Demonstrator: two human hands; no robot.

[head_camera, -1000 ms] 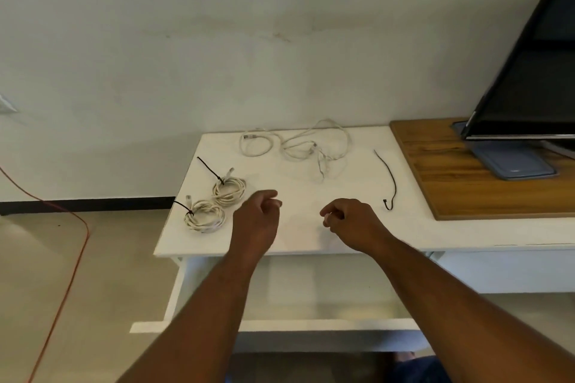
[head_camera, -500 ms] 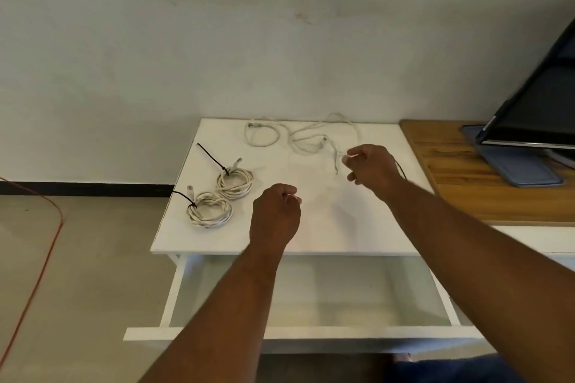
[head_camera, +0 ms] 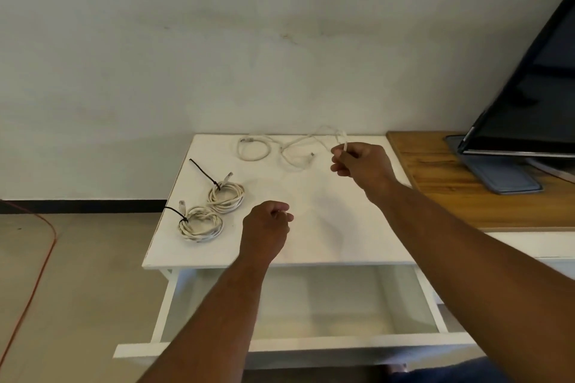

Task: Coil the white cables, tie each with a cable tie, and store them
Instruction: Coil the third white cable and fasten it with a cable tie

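Two coiled white cables, each tied with a black cable tie, lie at the left of the white table [head_camera: 311,246]: one coil [head_camera: 201,224] nearer me, the other coil [head_camera: 226,193] behind it. A loose white cable [head_camera: 273,149] sprawls along the table's far edge. My right hand [head_camera: 361,163] pinches one end of that cable and lifts it off the table. My left hand [head_camera: 267,227] hovers over the table's front middle, fingers curled with nothing in them. No loose tie shows; my right hand and arm cover the table's right part.
An open white drawer [head_camera: 298,345] juts out under the table toward me. A wooden top [head_camera: 435,196] at the right carries a dark monitor [head_camera: 529,109] on a grey stand. A red cord [head_camera: 46,246] runs across the floor at the left.
My right hand reached from the front middle to the far right of the table and took hold of the loose cable's end, raising it. My left hand stayed near the front.
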